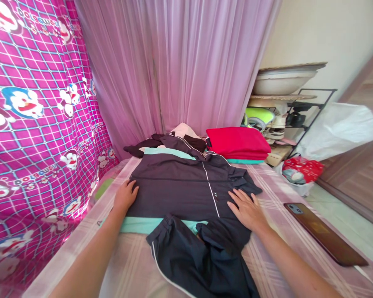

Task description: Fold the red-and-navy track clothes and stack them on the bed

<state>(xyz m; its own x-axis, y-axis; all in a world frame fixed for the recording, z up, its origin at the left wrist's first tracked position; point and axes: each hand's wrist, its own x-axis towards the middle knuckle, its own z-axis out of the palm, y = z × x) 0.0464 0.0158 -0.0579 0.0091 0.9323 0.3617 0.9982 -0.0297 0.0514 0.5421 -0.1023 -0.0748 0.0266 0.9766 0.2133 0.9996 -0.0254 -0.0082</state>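
A dark zip-up jacket (174, 196) with white piping lies spread sideways on the bed, its zipper running across the middle. My left hand (126, 196) rests on the jacket's hem at the left end, fingers laid on the cloth. At the opposite end, my right hand (247, 209) lies flat near the collar and sleeve with its fingers spread. Mint-green cloth (139, 224) shows beneath the jacket's near and far edges. Closest to me is a crumpled pair of dark pants (192, 256) with a white side stripe, overlapping the jacket's near side.
Folded red clothes (238, 140) are stacked at the back right. More dark garments (143, 145) lie behind the jacket. A phone (325, 234) with a cable sits at the right edge. Beyond stands a rack (313, 111). Purple curtains (186, 66) and patterned pink fabric (43, 136) hang around the bed.
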